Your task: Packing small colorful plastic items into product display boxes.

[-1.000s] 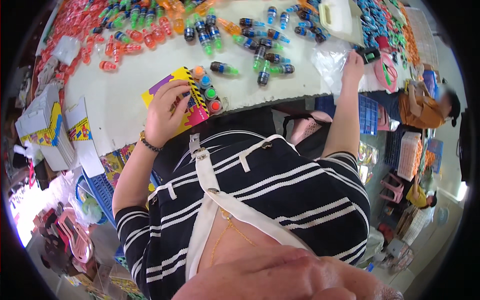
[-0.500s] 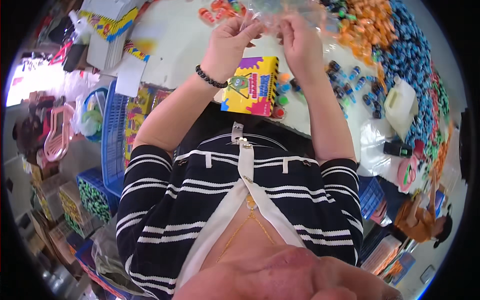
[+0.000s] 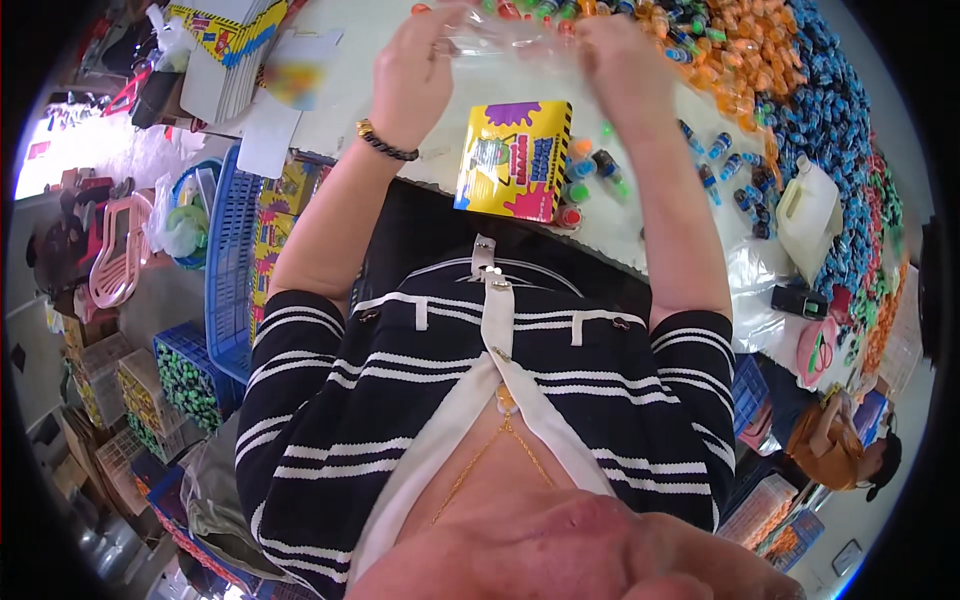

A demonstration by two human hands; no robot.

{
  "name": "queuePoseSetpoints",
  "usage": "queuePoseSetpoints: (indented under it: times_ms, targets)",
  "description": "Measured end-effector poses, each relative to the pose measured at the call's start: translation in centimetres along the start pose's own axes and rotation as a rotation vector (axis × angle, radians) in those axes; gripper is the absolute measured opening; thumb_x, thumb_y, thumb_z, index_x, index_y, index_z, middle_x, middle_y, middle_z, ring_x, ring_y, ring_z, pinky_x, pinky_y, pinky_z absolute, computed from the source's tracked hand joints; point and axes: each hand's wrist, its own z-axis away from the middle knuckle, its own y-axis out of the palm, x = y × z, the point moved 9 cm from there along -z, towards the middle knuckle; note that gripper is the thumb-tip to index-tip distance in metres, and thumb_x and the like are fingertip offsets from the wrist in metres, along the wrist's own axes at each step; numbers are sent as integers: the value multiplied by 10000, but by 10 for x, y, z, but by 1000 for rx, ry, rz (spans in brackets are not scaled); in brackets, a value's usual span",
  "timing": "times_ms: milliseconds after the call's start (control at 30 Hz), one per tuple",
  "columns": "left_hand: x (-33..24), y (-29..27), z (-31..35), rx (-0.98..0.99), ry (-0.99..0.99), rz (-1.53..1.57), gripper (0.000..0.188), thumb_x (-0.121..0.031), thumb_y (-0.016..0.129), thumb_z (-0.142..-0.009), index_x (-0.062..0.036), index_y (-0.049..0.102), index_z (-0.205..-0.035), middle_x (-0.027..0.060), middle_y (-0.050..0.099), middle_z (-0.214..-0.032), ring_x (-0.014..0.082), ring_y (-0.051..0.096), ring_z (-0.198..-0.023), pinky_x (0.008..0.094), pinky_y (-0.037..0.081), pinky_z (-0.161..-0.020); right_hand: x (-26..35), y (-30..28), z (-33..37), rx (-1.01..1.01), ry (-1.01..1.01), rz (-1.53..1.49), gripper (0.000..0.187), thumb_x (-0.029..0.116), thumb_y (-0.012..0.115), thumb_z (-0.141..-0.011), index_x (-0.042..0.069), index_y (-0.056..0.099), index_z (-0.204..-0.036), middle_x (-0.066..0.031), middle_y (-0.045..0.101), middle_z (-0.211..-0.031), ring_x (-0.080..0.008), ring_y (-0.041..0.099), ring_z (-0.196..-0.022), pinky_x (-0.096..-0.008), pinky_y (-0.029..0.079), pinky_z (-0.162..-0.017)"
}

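At the far side of the white table, a clear plastic bag [image 3: 510,42] stretches between my two hands. My left hand [image 3: 412,75] is closed on its left end, with a dark beaded bracelet on that wrist. At its right end my right hand [image 3: 622,70] is curled against the plastic, blurred by motion. Between my forearms a yellow printed box [image 3: 514,160] stands near the table's front edge. Small bottles with coloured caps, among them a green-capped bottle [image 3: 577,193], lie just right of the box.
Big heaps of orange bottles [image 3: 745,50] and blue bottles [image 3: 835,130] cover the right side. A whitish jug [image 3: 808,215] stands before them. Flat yellow-edged cartons [image 3: 222,60] are stacked at the far left, above a blue basket [image 3: 228,270]. Another person [image 3: 835,440] is at lower right.
My hands have moved apart and farther out, spreading the plastic bag between them. Small bottles behind the bag show more fully. The yellow box appears slightly farther away and right.
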Motion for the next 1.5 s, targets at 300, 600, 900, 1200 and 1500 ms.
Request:
queuePoseSetpoints:
  times_ms: [300,600,900,1200,1500]
  targets:
    - [67,32,62,-337,-669,1255,214,-80,492,-964,15,504,-1156,111,642,-1039,163,636,-845,285,517,-768,-61,5,80,-418,605,-1852,166,188,561,-936,68,592,-1046,-66,661,-1044,-205,648,-872,-326,524,-703]
    - [93,95,165,-99,-981,873,205,-120,527,-961,33,606,-1070,137,629,-1155,186,635,-958,278,519,-794,-61,122,187,-98,845,-1191,275,116,496,-962,-14,598,-1182,-126,625,-1170,-255,586,-1108,-297,436,-948]
    - [72,84,136,337,-375,0,170,-113,575,-887,14,670,-950,174,678,-964,311,648,-891,340,513,-775,-42,110,182,56,468,-543,317,-7,559,-811,50,638,-1112,-130,618,-1144,-331,580,-1040,-355,464,-910]
    - [70,60,156,418,-859,81,167,-143,608,-867,16,606,-916,167,668,-889,272,647,-679,338,523,-616,-27,87,188,72,349,-429,176,55,619,-752,46,621,-927,-119,618,-972,-343,564,-891,-414,458,-781]
    - [62,47,187,415,-1130,364,143,-109,611,-863,21,585,-918,114,650,-859,170,635,-695,296,518,-627,-22,86,206,186,412,-492,177,76,656,-722,47,610,-891,-118,615,-917,-341,565,-874,-409,454,-747]
